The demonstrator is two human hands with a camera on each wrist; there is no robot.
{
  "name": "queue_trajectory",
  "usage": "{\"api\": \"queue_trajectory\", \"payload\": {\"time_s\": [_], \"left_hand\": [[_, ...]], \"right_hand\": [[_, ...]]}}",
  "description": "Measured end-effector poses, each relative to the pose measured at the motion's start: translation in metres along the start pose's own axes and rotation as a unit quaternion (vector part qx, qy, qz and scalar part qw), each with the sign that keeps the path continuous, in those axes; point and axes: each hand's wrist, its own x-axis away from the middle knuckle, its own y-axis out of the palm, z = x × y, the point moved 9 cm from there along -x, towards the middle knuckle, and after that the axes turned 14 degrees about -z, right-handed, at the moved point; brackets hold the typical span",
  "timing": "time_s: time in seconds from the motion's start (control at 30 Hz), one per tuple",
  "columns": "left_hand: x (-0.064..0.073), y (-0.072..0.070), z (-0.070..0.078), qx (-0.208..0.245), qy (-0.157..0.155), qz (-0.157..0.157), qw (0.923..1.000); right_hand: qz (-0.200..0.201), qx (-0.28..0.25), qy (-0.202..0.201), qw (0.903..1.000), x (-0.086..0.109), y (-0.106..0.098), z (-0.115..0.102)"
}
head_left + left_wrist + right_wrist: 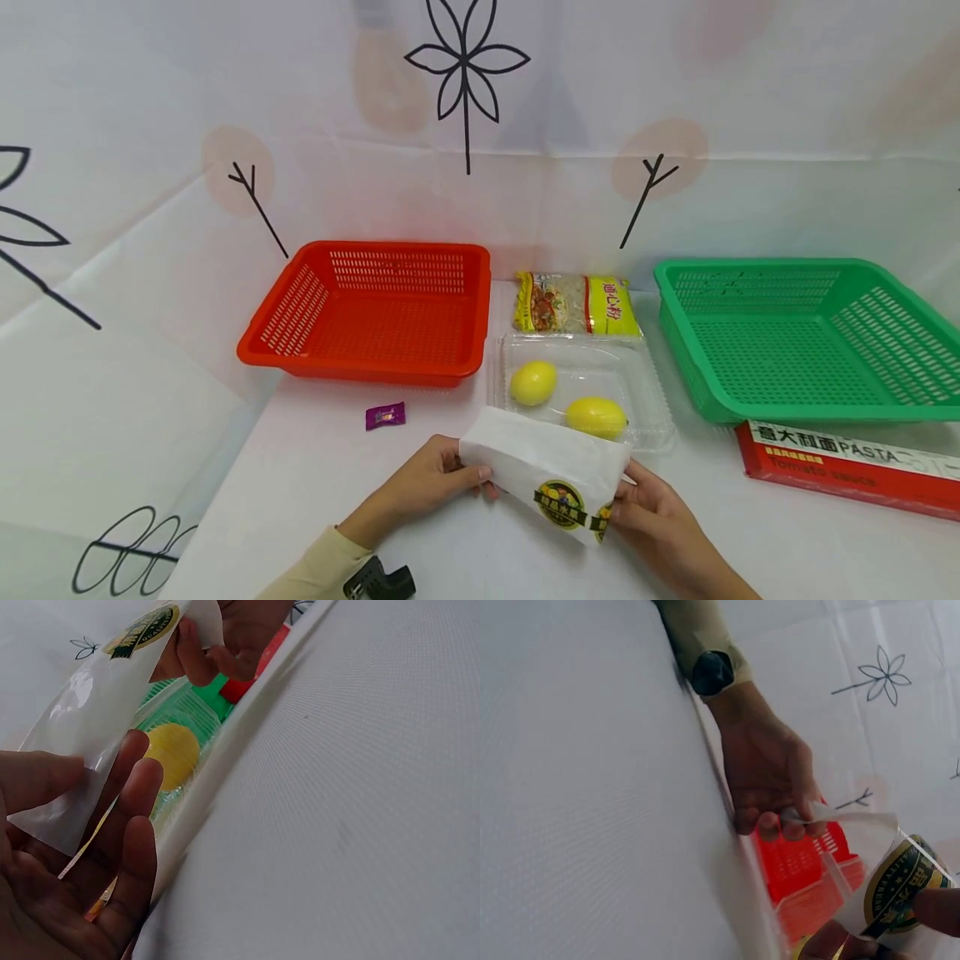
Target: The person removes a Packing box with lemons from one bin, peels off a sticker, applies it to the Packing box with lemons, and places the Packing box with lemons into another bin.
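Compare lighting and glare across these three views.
Head view: brightest of the three, lettering on the pasta box washed out toward its right end; left wrist view: dimmer, the left hand shaded, pale sheen on the white bag; right wrist view: also dim, the flower drawing distinct.

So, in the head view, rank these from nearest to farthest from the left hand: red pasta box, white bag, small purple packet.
1. White bag, in the left hand.
2. Small purple packet, just ahead, slightly left.
3. Red pasta box, far right.
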Motion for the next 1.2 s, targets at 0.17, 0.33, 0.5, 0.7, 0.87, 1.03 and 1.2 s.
{"api": "queue_trajectory", "payload": {"time_s": [0.17, 0.33, 0.5, 0.7, 0.87, 1.03, 1.2], "left_hand": [[0.001, 0.001, 0.003, 0.014, 0.018, -0.005, 0.9997], [0.002, 0.002, 0.009, 0.032, 0.046, -0.015, 0.9983], [0.003, 0.002, 0.010, 0.031, 0.048, -0.016, 0.9983], [0.002, 0.001, 0.012, 0.026, 0.058, -0.010, 0.9980], [0.003, 0.001, 0.012, 0.019, 0.056, -0.003, 0.9982], [0.002, 0.001, 0.012, 0.010, 0.044, -0.002, 0.9990], [0.001, 0.003, 0.009, -0.001, 0.038, -0.012, 0.9992]], "right_hand": [[0.046, 0.100, 0.024, 0.9937, 0.001, 0.001, -0.003], [0.089, 0.196, -0.009, 0.9765, 0.002, 0.002, -0.011], [0.125, 0.234, -0.048, 0.9630, 0.005, 0.001, -0.017], [0.137, 0.262, -0.034, 0.9547, 0.006, 0.003, -0.020], [0.135, 0.265, 0.001, 0.9548, 0.007, 0.003, -0.017], [0.138, 0.257, 0.031, 0.9561, 0.006, 0.003, -0.012], [0.117, 0.259, 0.002, 0.9587, 0.003, 0.009, -0.014]]}}
